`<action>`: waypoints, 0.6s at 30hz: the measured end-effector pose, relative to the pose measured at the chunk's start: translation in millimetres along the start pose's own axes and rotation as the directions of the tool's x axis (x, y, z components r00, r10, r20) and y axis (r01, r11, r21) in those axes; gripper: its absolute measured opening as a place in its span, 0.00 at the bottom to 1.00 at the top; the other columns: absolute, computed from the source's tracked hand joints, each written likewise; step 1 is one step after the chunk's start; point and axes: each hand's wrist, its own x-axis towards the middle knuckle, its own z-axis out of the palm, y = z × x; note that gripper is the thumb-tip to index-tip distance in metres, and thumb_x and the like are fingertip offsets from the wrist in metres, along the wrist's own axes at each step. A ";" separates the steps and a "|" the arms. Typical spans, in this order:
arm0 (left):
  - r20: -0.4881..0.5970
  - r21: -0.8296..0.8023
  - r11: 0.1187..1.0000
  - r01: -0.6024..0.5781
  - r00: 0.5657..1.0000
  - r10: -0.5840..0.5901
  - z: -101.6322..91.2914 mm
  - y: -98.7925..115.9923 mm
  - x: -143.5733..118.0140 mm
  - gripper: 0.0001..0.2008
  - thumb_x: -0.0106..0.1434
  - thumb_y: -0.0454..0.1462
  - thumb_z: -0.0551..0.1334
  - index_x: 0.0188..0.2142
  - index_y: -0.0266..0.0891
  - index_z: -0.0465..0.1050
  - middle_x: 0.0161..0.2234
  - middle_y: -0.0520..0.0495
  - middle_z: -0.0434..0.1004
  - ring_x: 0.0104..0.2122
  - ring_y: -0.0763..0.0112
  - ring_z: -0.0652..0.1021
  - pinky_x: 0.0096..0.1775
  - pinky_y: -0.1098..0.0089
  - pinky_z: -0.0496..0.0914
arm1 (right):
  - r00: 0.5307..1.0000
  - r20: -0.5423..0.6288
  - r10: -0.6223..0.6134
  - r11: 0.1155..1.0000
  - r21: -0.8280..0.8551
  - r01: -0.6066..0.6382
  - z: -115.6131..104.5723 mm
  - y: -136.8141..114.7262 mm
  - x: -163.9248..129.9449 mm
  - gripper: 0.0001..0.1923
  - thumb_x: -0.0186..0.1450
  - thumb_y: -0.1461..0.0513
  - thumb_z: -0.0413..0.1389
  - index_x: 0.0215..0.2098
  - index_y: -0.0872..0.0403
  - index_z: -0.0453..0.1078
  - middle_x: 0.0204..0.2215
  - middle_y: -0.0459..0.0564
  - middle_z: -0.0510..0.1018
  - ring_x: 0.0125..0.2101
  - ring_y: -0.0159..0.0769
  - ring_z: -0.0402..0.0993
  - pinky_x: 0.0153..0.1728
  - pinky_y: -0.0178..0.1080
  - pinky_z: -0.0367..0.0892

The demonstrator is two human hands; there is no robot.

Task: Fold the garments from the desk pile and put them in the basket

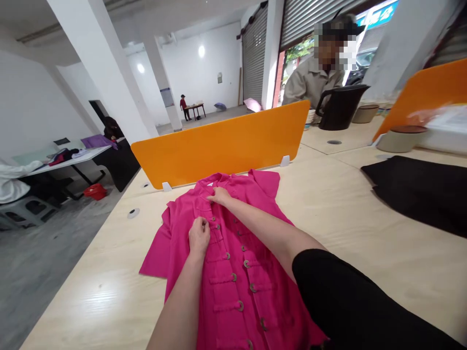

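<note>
A bright pink short-sleeved shirt (186, 248) lies front side up on the pale wooden table, collar toward the orange divider. Its front is unfastened, with a row of ring-shaped buttons along each front edge. My left hand (199, 235) is closed at the left front panel, fingers curled by the upper buttons and pinching the cloth. Farther up, just below the collar, my right hand (221, 195) has its fingertips pressed together on the front edge. My right forearm passes over the right panel and hides part of it.
An orange divider (226, 146) stands behind the shirt. To the right are a black cloth (419, 189), a black pitcher (341, 108) and a lidded container (401, 139). A person (306, 80) is beyond the divider. A red bucket (95, 191) sits on the floor at left.
</note>
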 end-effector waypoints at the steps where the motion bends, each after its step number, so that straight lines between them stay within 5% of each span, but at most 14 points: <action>1: 0.001 -0.001 1.000 -0.004 1.000 0.004 0.6 1.5 -0.1 0.04 0.59 0.33 0.55 0.30 0.41 0.68 0.28 0.52 0.72 0.27 0.73 0.73 0.29 0.74 0.64 | 0.999 0.025 0.035 0.999 -0.021 -0.035 4.6 -1.8 5.5 0.14 0.53 0.58 0.63 0.35 0.58 0.74 0.36 0.56 0.79 0.39 0.44 0.75 0.37 0.37 0.68; 6: -0.096 0.055 0.998 0.007 0.995 -0.002 -29.1 3.4 2.4 0.09 0.63 0.33 0.51 0.38 0.40 0.69 0.37 0.44 0.74 0.38 0.67 0.74 0.40 0.68 0.68 | 0.987 0.115 0.113 0.991 -0.080 -0.104 11.8 -4.6 14.1 0.09 0.50 0.62 0.64 0.30 0.55 0.73 0.32 0.51 0.79 0.35 0.41 0.76 0.32 0.35 0.67; 9: -0.170 0.384 0.912 0.145 0.982 -0.085 -71.6 -18.7 5.3 0.14 0.63 0.36 0.51 0.47 0.36 0.66 0.44 0.36 0.72 0.45 0.59 0.72 0.44 0.61 0.67 | 0.988 0.121 0.094 0.994 -0.073 -0.085 9.2 -4.1 9.8 0.07 0.52 0.62 0.63 0.30 0.53 0.73 0.34 0.48 0.79 0.36 0.38 0.75 0.32 0.34 0.67; 11: -0.066 0.611 0.761 0.220 0.972 -0.227 -101.8 -43.2 7.2 0.17 0.61 0.40 0.56 0.47 0.34 0.66 0.44 0.34 0.72 0.46 0.52 0.72 0.41 0.60 0.68 | 0.991 0.109 0.074 0.996 -0.062 -0.067 8.6 -5.3 5.4 0.10 0.52 0.60 0.63 0.32 0.52 0.73 0.37 0.49 0.79 0.38 0.39 0.75 0.34 0.34 0.67; 14: 0.102 0.706 0.674 0.217 0.911 -0.400 -145.3 -80.1 13.1 0.07 0.58 0.37 0.58 0.35 0.37 0.71 0.36 0.39 0.75 0.39 0.57 0.76 0.37 0.65 0.69 | 0.993 0.109 0.049 0.998 -0.052 -0.044 10.2 -9.1 0.5 0.17 0.48 0.59 0.66 0.35 0.54 0.72 0.39 0.52 0.78 0.41 0.42 0.74 0.35 0.35 0.67; 18: -0.107 0.721 0.609 0.331 0.921 -0.374 -197.4 -99.8 28.5 0.12 0.60 0.28 0.48 0.35 0.32 0.69 0.33 0.37 0.74 0.37 0.54 0.76 0.34 0.61 0.68 | 0.992 0.127 0.030 0.999 -0.041 -0.025 12.5 -10.8 0.4 0.14 0.45 0.64 0.66 0.30 0.55 0.71 0.35 0.52 0.78 0.37 0.40 0.75 0.33 0.34 0.67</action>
